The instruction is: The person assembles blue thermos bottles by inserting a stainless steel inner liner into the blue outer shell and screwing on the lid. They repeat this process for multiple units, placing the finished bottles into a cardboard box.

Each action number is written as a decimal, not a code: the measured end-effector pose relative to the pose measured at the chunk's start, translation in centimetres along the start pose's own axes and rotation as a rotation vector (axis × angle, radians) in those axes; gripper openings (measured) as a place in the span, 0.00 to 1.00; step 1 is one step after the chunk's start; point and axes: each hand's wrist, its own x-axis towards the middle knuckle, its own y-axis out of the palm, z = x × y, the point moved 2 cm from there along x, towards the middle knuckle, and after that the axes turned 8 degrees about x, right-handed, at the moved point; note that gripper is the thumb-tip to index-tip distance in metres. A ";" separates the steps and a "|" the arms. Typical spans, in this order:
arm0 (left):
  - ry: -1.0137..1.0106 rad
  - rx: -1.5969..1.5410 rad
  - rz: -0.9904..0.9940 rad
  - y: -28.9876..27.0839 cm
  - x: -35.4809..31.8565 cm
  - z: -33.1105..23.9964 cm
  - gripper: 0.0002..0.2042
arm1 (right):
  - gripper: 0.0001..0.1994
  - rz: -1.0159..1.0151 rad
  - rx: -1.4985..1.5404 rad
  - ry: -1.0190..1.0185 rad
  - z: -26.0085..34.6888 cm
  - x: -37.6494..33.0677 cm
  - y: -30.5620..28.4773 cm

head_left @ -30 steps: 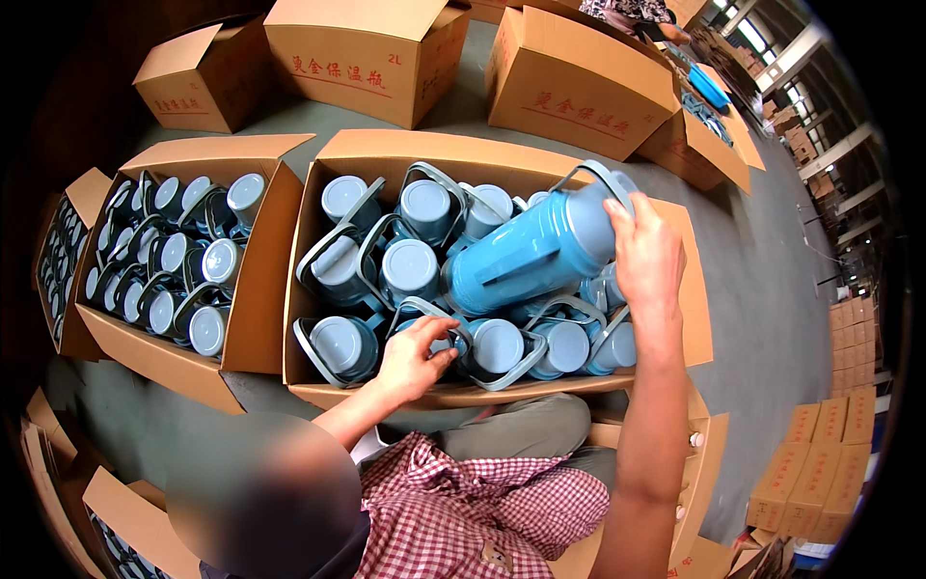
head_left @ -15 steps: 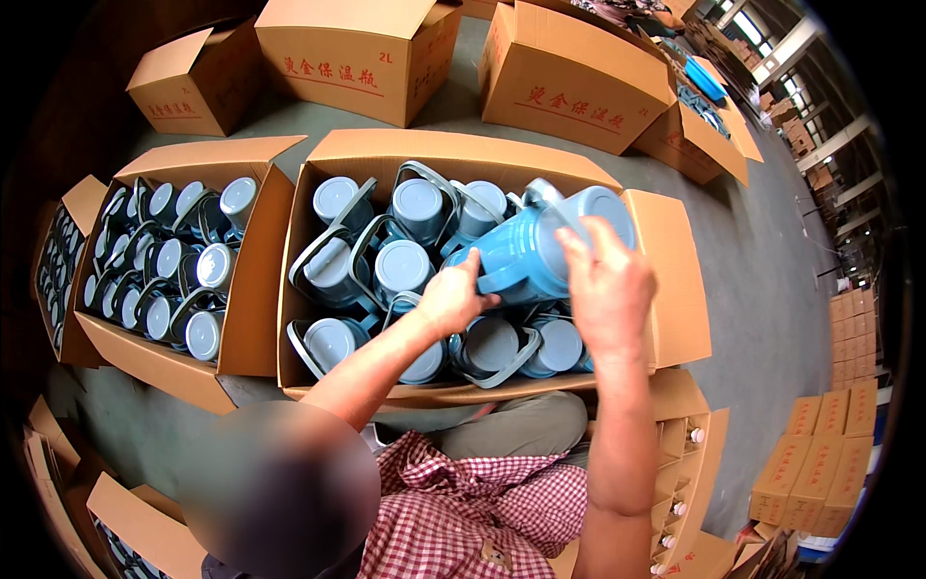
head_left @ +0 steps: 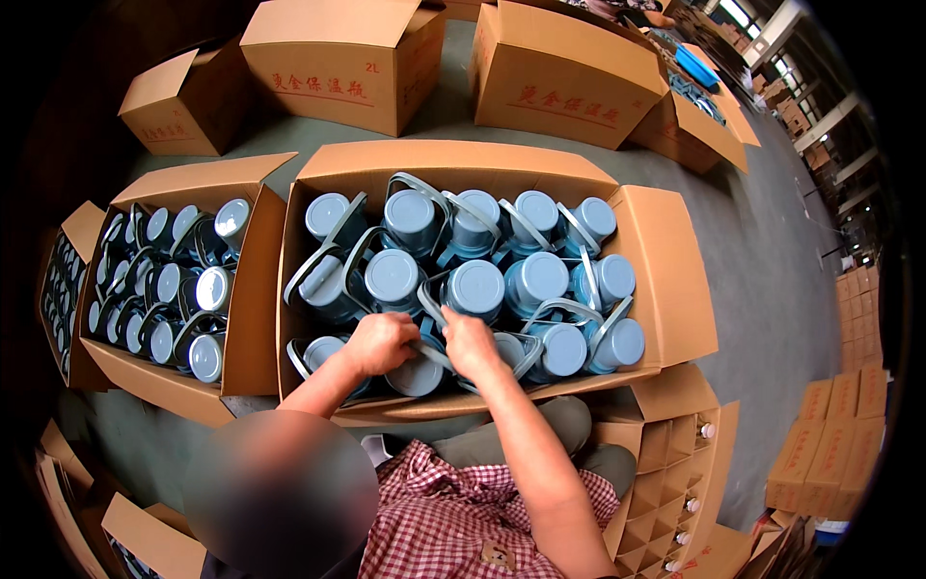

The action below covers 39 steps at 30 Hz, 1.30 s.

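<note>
Hands [head_left: 384, 343] now close together; flask handle [head_left: 433, 356] between

A small carton [head_left: 166, 114], a larger carton [head_left: 328, 87] and a wide carton [head_left: 559, 92] (all three marked in red) stand across the top on the grey floor [head_left: 738, 280]. At right, brown boxes [head_left: 815, 449] are stacked; farther back run pale beams [head_left: 826, 125].

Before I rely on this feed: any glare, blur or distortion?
Head view: glare whitens a bottle end at left; same view: a blurred disc hides part of the lower left, carton edges bow; same view: left hand and right hand look fairly sharp.
</note>
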 end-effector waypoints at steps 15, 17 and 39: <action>0.082 0.248 0.144 3.0 8.1 0.6 0.10 | 0.07 -0.544 0.140 -0.043 -1.6 -8.9 -9.3; 0.021 0.325 0.181 3.8 8.9 0.6 0.10 | 0.10 -0.459 -0.003 0.269 -4.0 -11.0 -10.4; -0.352 0.061 -0.405 0.2 0.5 0.2 0.32 | 0.13 -0.372 -0.118 0.402 -3.7 -12.3 -8.2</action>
